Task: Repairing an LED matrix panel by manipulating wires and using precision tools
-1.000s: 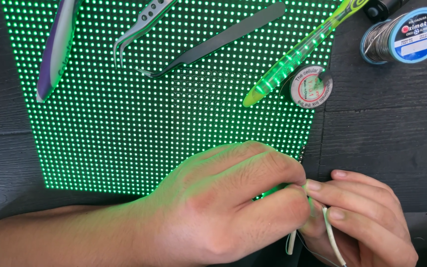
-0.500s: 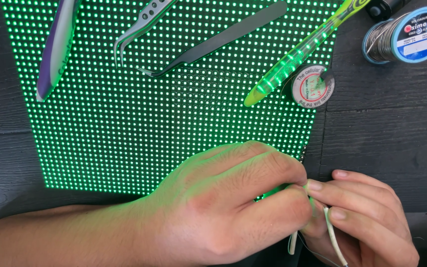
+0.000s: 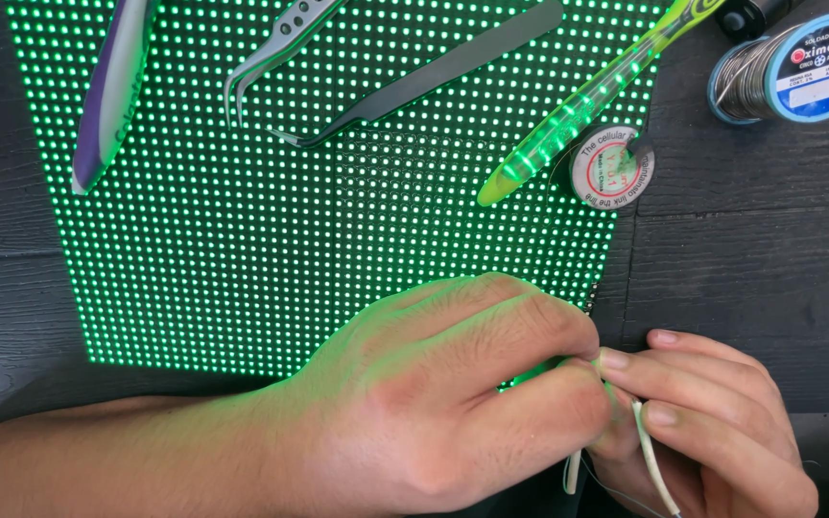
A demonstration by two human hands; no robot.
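Both hands, left hand [image 3: 434, 403] and right hand [image 3: 712, 422], remain pinched shut on a thin white wire [image 3: 650, 451] at the lit green LED panel's [image 3: 338, 211] lower corner; nothing has shifted since a second ago.

A glowing panel of green dots [image 3: 338, 211] fills the upper left and middle, a flat rectangular screen lying on the dark wooden tabletop [image 3: 750, 269], its lights set in neat rows and columns on a black ground. Its lower right corner slips under the left hand [image 3: 434, 403], which picks up a green tint from it. Just off the panel's right edge sits a small round label [image 3: 611, 166], white with a red ring, on a little flat reel. Up in the top right corner, a spool of wire [image 3: 798, 67] on its side shows a round end label, blue-rimmed with a white band.
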